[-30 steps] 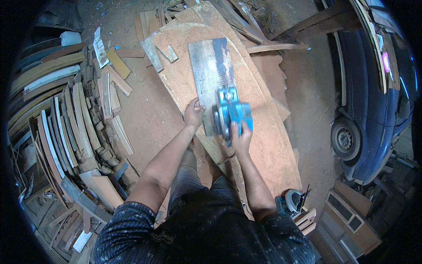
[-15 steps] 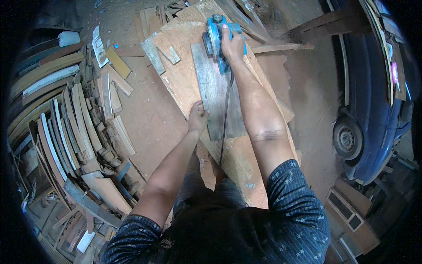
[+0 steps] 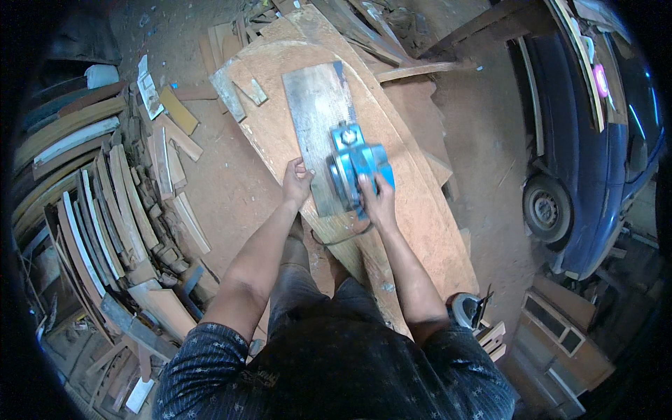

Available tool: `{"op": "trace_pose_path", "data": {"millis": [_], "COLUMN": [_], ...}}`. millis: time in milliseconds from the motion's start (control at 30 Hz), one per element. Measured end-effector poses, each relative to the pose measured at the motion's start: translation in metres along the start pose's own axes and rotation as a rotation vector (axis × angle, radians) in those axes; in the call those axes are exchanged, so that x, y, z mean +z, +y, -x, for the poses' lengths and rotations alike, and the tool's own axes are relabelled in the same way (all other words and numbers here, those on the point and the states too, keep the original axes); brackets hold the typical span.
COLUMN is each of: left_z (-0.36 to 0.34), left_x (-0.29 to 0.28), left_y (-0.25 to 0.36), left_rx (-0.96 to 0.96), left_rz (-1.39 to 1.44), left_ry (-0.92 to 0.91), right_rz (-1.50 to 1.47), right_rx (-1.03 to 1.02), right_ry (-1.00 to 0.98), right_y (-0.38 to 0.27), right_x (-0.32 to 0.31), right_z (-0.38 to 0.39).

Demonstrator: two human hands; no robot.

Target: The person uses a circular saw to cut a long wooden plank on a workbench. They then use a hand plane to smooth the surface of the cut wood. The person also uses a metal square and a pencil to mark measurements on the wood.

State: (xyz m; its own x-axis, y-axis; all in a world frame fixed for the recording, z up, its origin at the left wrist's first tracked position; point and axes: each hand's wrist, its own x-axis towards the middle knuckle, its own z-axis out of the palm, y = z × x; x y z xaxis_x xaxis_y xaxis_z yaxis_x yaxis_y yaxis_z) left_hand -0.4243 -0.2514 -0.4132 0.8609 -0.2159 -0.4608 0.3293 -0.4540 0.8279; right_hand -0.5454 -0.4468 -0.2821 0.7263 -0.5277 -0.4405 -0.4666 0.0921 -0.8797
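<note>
A grey-brown wooden board (image 3: 311, 105) lies flat on a large tan wooden work surface (image 3: 392, 133). On the near right part of the board rests a blue electric hand planer (image 3: 357, 164), somewhat blurred. My right hand (image 3: 378, 201) is closed round the planer's rear handle, and its cord trails below, near the board's near end. My left hand (image 3: 298, 180) grips the board's left edge with curled fingers, a short way left of the planer; the fingertips are partly hidden.
Wood offcuts (image 3: 238, 91) lie at the surface's far left corner. Stacked timber strips (image 3: 105, 210) fill the left side. A blue car (image 3: 581, 140) stands at right. Near my right elbow is a round grey object (image 3: 464, 308), partly hidden. Long planks (image 3: 364, 28) lie beyond the surface.
My right hand has drawn the planer back toward me, from the board's far end to its near end. My left hand stays at the board's left edge.
</note>
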Motion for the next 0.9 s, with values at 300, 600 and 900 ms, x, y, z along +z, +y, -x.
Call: {"op": "trace_pose_path", "data": {"millis": [300,600,900], "left_z": [-0.008,-0.004,0.002], "left_x": [0.000,-0.001,-0.005], "left_y": [-0.014,-0.014,0.011], "left_rx": [-0.041,-0.100,-0.120], "left_rz": [0.098,0.091,0.097], "left_ry": [-0.058,-0.015,-0.050], "right_rz": [0.029,0.222,0.213], "right_rx": [0.007,-0.110,-0.333], "right_ry": [0.067,0.143,0.357], "right_y": [0.062,0.027,-0.082], "right_x": [-0.042,-0.007,0.086], "right_z": [0.147,0.043,-0.222]}}
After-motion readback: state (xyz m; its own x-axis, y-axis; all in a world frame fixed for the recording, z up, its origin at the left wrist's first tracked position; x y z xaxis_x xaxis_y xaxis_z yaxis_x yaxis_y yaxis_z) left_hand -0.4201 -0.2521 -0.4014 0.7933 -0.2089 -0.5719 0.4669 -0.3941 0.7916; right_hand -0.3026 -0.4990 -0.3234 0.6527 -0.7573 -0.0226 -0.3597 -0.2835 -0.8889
